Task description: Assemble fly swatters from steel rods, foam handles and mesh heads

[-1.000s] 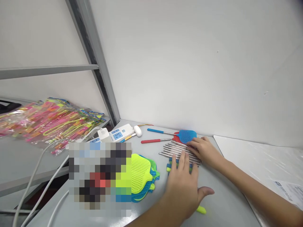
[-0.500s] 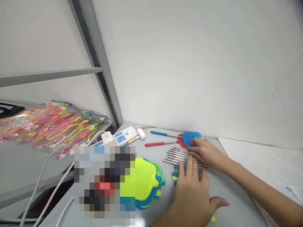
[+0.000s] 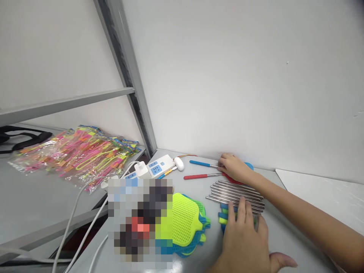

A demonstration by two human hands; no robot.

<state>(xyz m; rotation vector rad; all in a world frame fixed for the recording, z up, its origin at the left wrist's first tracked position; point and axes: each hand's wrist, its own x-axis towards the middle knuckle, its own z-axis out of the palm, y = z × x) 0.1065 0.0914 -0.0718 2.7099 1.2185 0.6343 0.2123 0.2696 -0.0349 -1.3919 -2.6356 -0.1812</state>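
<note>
1. Swatters: two, at the back of the table (image 3: 196, 187): blue swatter (image 3: 200, 163), red swatter (image 3: 195, 177). Right hand (image 3: 234, 168) curls over the blue one's shaft, hiding much of both heads; cannot tell if gripping.
2. Metal rods (image 3: 227, 191): several, side by side, nearer; overlap blocks exact count.
3. Left hand (image 3: 246, 235): fingers slightly parted, thumb wide, above coloured grips (image 3: 223, 217); three at least, others covered.
4. Loose mesh heads (image 3: 184, 216): stacked, three or more; pixelation masks left edge.

Right grip (image 3: 233, 167) was at the blue swatter (image 3: 210, 165), left grip (image 3: 246, 227) kinda sprawled over shiny rods (image 3: 231, 192), mesh heads (image 3: 185, 218) stacked nearby.
</note>
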